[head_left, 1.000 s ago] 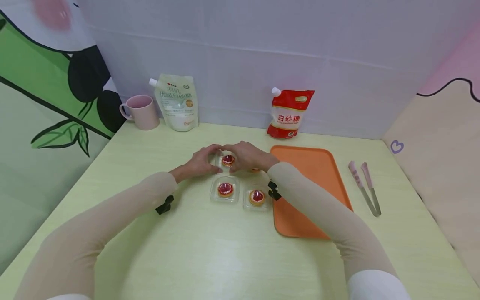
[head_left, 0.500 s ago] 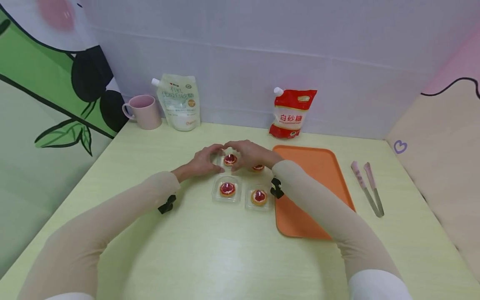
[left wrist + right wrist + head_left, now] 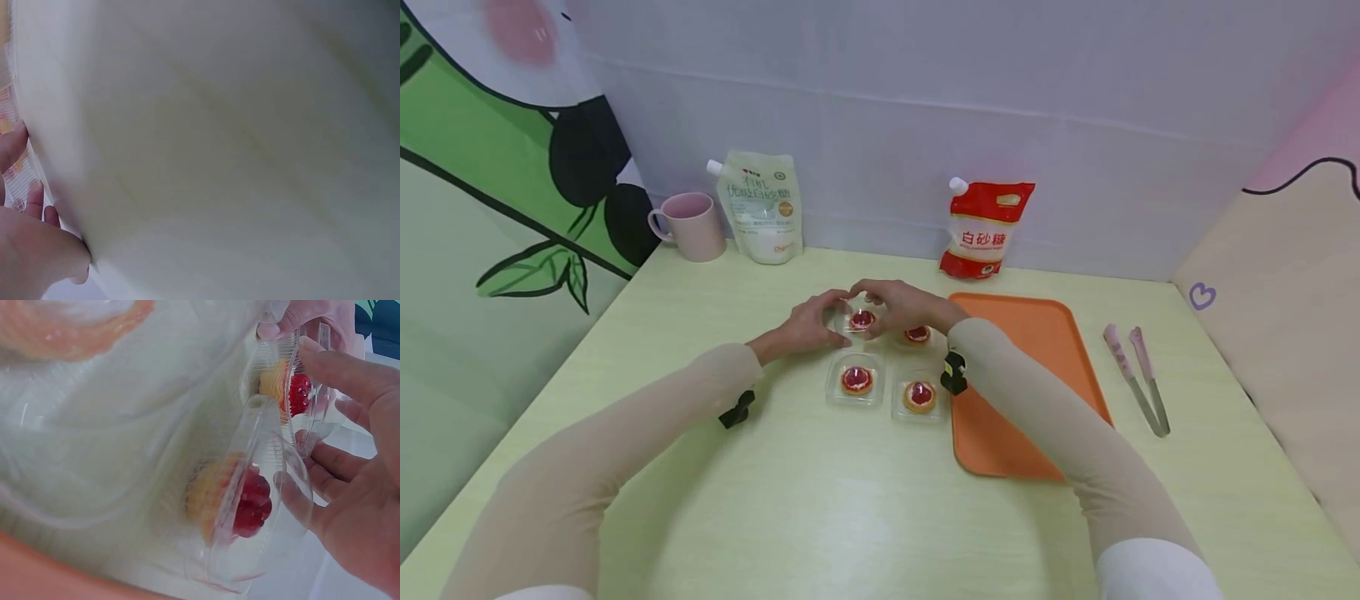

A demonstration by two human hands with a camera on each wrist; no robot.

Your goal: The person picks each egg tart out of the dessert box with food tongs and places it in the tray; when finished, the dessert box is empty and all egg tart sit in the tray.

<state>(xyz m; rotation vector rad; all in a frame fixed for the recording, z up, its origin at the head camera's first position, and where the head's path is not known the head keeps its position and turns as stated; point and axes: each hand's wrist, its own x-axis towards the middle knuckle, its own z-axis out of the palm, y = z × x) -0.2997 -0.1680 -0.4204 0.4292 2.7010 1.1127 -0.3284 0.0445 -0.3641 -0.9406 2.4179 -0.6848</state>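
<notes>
My left hand [image 3: 807,323] and right hand [image 3: 901,307] grip opposite sides of a clear plastic box [image 3: 856,323] with a red-topped tart inside. From the right wrist view, my right thumb lies at one edge of this box [image 3: 291,394] and the fingers at the other, its clear domed lid over the tart. My left fingertips show beyond it. Three similar boxed tarts stand close by: the front-left box [image 3: 854,396], the front-right box [image 3: 917,413] and the back-right tart [image 3: 917,335], partly covered by my right hand. The left wrist view mostly shows tabletop.
An orange tray [image 3: 1000,450] lies under my right forearm. Pink-handled tongs [image 3: 1138,379] are further right. Along the back wall stand a pink mug [image 3: 694,229], a pale green sugar pouch [image 3: 762,208] and a red-and-white sugar pouch [image 3: 983,232].
Both hands stay around the same box, with only slight finger movement. The back-right tart shows more than before beneath my right hand. The head view has shifted slightly.
</notes>
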